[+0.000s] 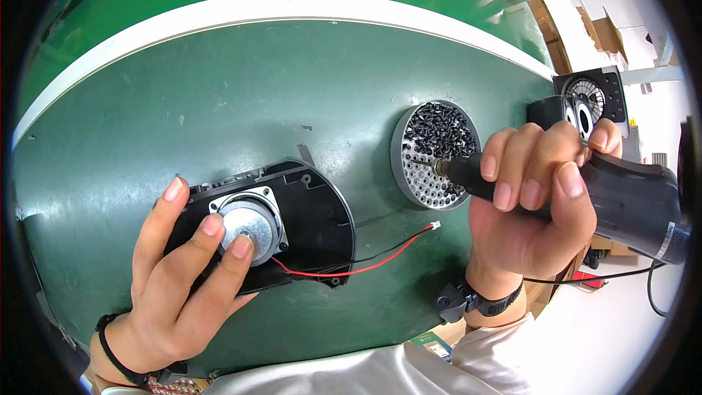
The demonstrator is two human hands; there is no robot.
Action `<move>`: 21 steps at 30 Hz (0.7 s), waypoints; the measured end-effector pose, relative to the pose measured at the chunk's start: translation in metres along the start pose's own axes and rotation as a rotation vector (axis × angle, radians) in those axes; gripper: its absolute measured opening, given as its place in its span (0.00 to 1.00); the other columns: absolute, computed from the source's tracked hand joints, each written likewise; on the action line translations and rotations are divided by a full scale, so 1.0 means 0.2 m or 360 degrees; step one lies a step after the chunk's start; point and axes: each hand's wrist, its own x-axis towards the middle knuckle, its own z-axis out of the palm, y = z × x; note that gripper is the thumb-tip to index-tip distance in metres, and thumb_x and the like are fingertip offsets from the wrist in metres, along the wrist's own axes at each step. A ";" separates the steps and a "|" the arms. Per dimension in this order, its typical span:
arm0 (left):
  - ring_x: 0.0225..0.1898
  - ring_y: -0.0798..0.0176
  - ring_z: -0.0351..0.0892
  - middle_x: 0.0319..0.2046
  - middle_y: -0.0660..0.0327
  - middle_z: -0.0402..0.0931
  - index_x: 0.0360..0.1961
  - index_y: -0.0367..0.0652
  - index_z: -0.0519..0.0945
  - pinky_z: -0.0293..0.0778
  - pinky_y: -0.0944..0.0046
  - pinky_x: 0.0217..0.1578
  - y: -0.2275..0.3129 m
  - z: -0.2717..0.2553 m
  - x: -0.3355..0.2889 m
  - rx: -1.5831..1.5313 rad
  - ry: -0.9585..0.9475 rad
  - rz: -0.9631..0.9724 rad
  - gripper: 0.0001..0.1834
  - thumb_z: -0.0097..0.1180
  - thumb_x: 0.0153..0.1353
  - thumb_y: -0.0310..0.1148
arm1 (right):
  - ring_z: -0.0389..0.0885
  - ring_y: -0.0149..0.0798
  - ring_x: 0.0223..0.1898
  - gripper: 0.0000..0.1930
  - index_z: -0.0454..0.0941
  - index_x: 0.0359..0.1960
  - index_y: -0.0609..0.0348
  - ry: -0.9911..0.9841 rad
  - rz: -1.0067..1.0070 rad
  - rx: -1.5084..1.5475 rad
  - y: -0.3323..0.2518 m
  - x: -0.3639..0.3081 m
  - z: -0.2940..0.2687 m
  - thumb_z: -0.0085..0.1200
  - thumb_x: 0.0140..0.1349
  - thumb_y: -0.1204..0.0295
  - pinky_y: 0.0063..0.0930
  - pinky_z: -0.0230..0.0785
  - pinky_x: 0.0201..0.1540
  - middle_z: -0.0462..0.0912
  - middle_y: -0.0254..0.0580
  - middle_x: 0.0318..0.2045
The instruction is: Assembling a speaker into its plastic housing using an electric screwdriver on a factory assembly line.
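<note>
My left hand point(179, 285) rests with spread fingers over a round silver speaker point(263, 227), its fingertips on the metal back. The speaker lies in a black plastic housing point(318, 212) with one curved side. From it a red and a black wire point(380, 262) run right to a small white connector point(436, 225). My right hand point(534, 190) is wrapped round a black electric screwdriver point(632, 201), held with its tip pointing left. That tip is over a round grey dish point(400, 168) with a perforated plate and black screws point(439, 128); whether it touches a screw cannot be made out.
A white strip point(292, 7) edges the green table point(131, 124) at the back. Beyond the dish, at right, stands a black unit with a round grille point(589, 95). A black cable point(567, 280) hangs below the screwdriver. Cardboard boxes point(548, 29) are at the far right.
</note>
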 end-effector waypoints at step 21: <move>0.61 0.24 0.64 0.54 0.44 0.69 0.53 0.35 0.76 0.67 0.31 0.59 0.00 0.02 -0.02 0.0001 0.0051 0.0052 0.43 0.76 0.27 0.30 | 0.63 0.27 0.16 0.15 0.62 0.50 0.53 0.0075 0.0032 -0.0051 0.02 0.00 0.01 0.44 0.62 0.74 0.29 0.65 0.28 0.64 0.30 0.18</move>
